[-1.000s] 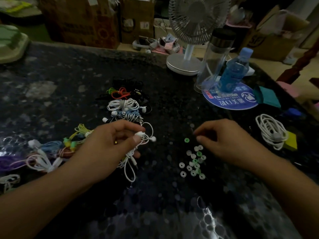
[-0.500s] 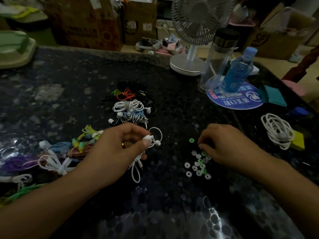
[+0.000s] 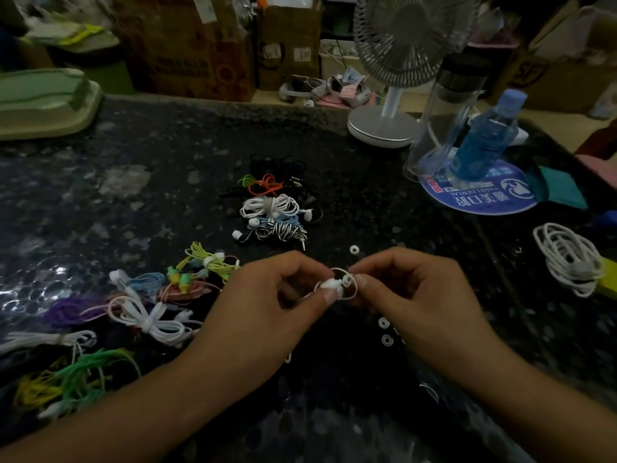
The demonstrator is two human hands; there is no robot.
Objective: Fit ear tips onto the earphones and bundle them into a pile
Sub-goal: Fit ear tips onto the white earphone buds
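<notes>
Here the risk is a fumble: the ear tip (image 3: 347,280) is small and soft, and if it meets the white earbud (image 3: 329,284) off-axis it could fold or pop free onto the dark table (image 3: 334,182) among the loose tips (image 3: 384,324). The left hand (image 3: 267,305) pinches the earbud between thumb and curled fingers. The right hand (image 3: 417,295) pinches the tip at its fingertips, apparently touching the bud's nozzle, though dim light hides whether it is seated. Bundled earphones (image 3: 270,208) lie beyond.
</notes>
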